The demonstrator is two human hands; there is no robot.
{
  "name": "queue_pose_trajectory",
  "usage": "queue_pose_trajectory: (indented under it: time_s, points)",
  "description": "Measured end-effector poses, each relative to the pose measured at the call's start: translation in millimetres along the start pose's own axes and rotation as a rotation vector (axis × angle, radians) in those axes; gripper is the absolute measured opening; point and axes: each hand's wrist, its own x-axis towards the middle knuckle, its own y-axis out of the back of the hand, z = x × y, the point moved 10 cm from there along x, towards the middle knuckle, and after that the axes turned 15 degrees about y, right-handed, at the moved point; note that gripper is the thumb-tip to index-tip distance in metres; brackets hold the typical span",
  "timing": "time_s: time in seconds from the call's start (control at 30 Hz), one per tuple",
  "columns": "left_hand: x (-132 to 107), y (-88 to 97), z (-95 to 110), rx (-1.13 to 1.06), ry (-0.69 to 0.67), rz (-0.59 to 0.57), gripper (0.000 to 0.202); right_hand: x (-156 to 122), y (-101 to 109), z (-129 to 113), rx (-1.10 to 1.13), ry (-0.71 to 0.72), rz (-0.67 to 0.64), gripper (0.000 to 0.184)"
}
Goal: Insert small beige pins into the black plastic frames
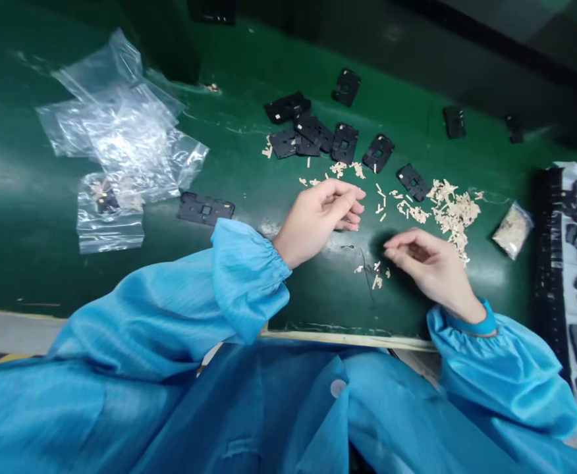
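From the head camera, the left hand (318, 217) and right hand (429, 263) hover above the green counter (22, 250), each grip curled narrow, with nothing clearly held. Loose pale strips (451, 214) lie centre right, below black frames (345, 143). A dragged blue sleeve (249, 276) could scatter them.

The left hand (318, 214) lies farther out, fingers loosely curled. The right hand (429, 273) sits nearer, fingertips drawn together, pointing left.
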Motion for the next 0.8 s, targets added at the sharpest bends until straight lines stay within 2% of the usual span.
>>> queue_pose_trajectory:
  time_s: [0.1,0.17,0.27,0.43,0.5,0.63,0.7,0.8]
  points:
    - [-1,-1.5,1,0.011,-0.015,-0.009,0.013,-9,-9,-19,-0.207,0.118,-0.181,0.008]
    - [-1,-1.6,2,0.019,-0.024,-0.008,0.013,-14,-17,-31,-0.313,0.181,-0.234,0.007]
    - [-2,-1.5,3,0.038,-0.028,-0.002,0.013,-20,-26,-41,-0.422,0.227,-0.23,0.01]
    - [-2,-1.5,3,0.068,-0.032,-0.006,0.013,-28,-33,-42,-0.625,0.221,-0.2,0.012]
    - [-2,-1.7,3,0.089,-0.042,-0.014,0.014,-27,-26,-36,-0.54,0.151,-0.156,0.01]
    - [-6,-11.5,-1,0.243,-0.091,-0.068,0.013,-24,-6,-11,-0.1,-0.12,-0.032,0.013]
    - [-12,-23.6,-5,0.376,-0.125,-0.127,0.013,-26,-5,-2,0.126,-0.224,0.012,0.02]
    - [-21,-42.9,-16,0.478,-0.126,-0.25,0.016,-28,-14,1,0.367,-0.299,0.051,0.026]
